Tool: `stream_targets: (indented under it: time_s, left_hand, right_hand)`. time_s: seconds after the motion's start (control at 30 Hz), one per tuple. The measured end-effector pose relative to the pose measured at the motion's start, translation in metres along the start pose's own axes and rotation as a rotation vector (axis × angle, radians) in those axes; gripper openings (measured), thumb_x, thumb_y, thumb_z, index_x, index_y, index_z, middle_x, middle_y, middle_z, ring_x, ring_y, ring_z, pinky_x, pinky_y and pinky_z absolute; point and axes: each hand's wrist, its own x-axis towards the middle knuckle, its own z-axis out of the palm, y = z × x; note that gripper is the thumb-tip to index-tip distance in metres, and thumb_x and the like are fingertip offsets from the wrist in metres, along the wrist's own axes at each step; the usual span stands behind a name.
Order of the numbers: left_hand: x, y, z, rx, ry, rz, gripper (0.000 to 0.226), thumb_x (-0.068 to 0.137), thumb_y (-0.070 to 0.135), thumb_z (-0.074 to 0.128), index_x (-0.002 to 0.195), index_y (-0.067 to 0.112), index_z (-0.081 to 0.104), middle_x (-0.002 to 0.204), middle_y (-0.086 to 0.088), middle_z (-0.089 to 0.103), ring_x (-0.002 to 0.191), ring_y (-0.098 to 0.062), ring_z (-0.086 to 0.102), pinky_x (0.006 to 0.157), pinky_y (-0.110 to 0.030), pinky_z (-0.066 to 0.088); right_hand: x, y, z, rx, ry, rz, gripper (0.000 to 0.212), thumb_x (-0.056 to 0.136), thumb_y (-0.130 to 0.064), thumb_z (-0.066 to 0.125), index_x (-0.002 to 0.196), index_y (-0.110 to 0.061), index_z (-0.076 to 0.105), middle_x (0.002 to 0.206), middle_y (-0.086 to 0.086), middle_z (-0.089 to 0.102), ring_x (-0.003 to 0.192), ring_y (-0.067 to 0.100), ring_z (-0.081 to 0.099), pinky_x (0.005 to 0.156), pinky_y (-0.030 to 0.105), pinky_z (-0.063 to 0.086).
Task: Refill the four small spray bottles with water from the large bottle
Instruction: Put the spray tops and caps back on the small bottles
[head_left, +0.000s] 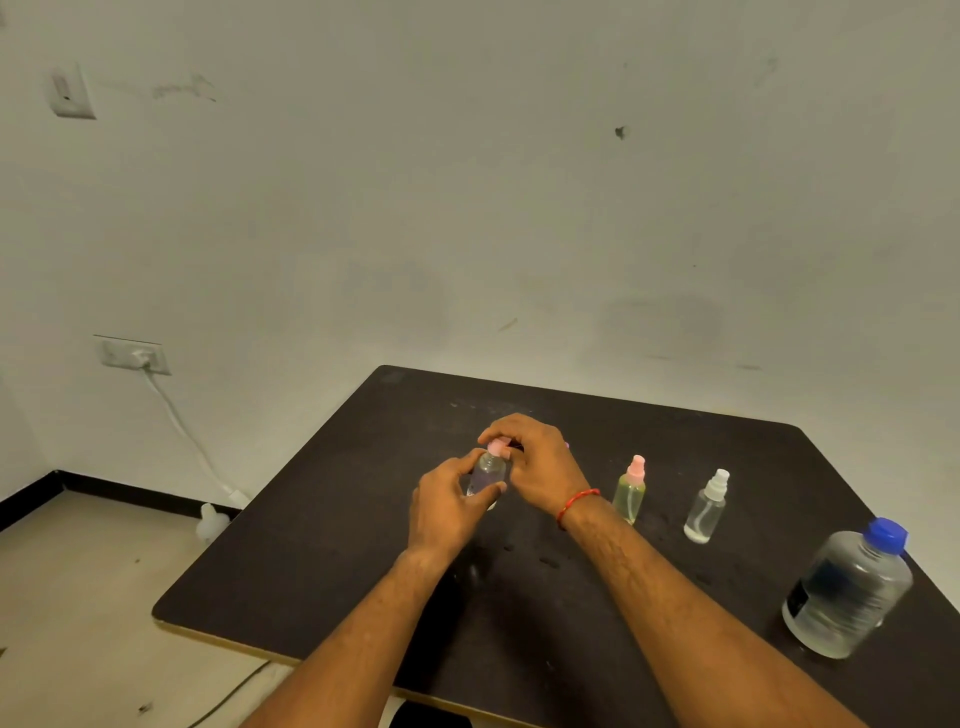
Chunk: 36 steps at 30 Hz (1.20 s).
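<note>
My left hand (449, 506) grips the clear body of a small spray bottle (487, 472) above the middle of the dark table (322, 545). My right hand (535, 465) curls over its pink spray cap (500, 447) from above. To the right stand a yellowish spray bottle with a pink cap (629, 491) and a clear spray bottle with a white cap (706, 506). The large water bottle with a blue cap (847, 590) stands upright near the right edge, partly full. A small pink bit shows behind my right hand; what it is I cannot tell.
A few water drops (545, 561) lie on the table in front of my hands. The table stands against a white wall. On the left, a white cable runs from a wall socket (136, 356) down to the floor.
</note>
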Motion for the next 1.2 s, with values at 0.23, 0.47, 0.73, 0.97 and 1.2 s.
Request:
stream_targets:
  time_s: [0.23, 0.47, 0.73, 0.97, 1.2]
  left_hand:
    - [-0.001, 0.002, -0.001, 0.011, -0.006, -0.019, 0.053, 0.078, 0.049, 0.080, 0.127, 0.032, 0.066, 0.096, 0.020, 0.066, 0.085, 0.001, 0.063, 0.072, -0.018, 0.052]
    - [-0.001, 0.006, -0.001, -0.004, 0.012, -0.027, 0.051, 0.078, 0.046, 0.081, 0.125, 0.033, 0.067, 0.093, 0.021, 0.066, 0.082, 0.002, 0.063, 0.069, -0.015, 0.050]
    - [-0.004, 0.010, 0.001, -0.001, 0.026, -0.063, 0.052, 0.075, 0.047, 0.083, 0.122, 0.027, 0.070, 0.091, 0.026, 0.060, 0.080, 0.009, 0.059, 0.067, -0.005, 0.041]
    - [-0.001, 0.008, 0.003, -0.031, 0.022, -0.079, 0.038, 0.079, 0.049, 0.079, 0.110, 0.026, 0.072, 0.097, 0.015, 0.071, 0.080, 0.002, 0.065, 0.071, -0.021, 0.057]
    - [0.003, 0.007, 0.000, -0.053, 0.020, -0.055, 0.056, 0.078, 0.048, 0.080, 0.128, 0.027, 0.067, 0.112, 0.011, 0.072, 0.091, -0.001, 0.063, 0.075, -0.009, 0.043]
  right_hand:
    - [0.002, -0.003, -0.002, -0.025, -0.061, 0.021, 0.031, 0.084, 0.003, 0.066, 0.107, -0.017, 0.071, 0.109, -0.004, 0.066, 0.103, 0.010, 0.060, 0.093, 0.028, 0.053]
    - [0.004, -0.005, -0.004, -0.086, -0.060, 0.038, 0.029, 0.089, -0.002, 0.062, 0.113, -0.017, 0.069, 0.110, -0.002, 0.064, 0.101, 0.010, 0.058, 0.093, 0.023, 0.049]
    - [0.007, -0.002, -0.001, -0.157, 0.007, 0.139, 0.014, 0.084, -0.034, 0.073, 0.092, -0.023, 0.067, 0.081, -0.012, 0.060, 0.076, 0.008, 0.058, 0.067, 0.015, 0.046]
    - [0.005, 0.000, 0.000, -0.210, 0.062, 0.218, 0.056, 0.067, -0.072, 0.070, 0.098, -0.026, 0.062, 0.084, -0.010, 0.063, 0.074, 0.006, 0.059, 0.060, 0.017, 0.044]
    - [-0.001, 0.005, 0.003, 0.165, 0.094, 0.115, 0.045, 0.086, 0.001, 0.061, 0.123, -0.025, 0.066, 0.118, -0.008, 0.068, 0.102, -0.002, 0.062, 0.094, 0.020, 0.052]
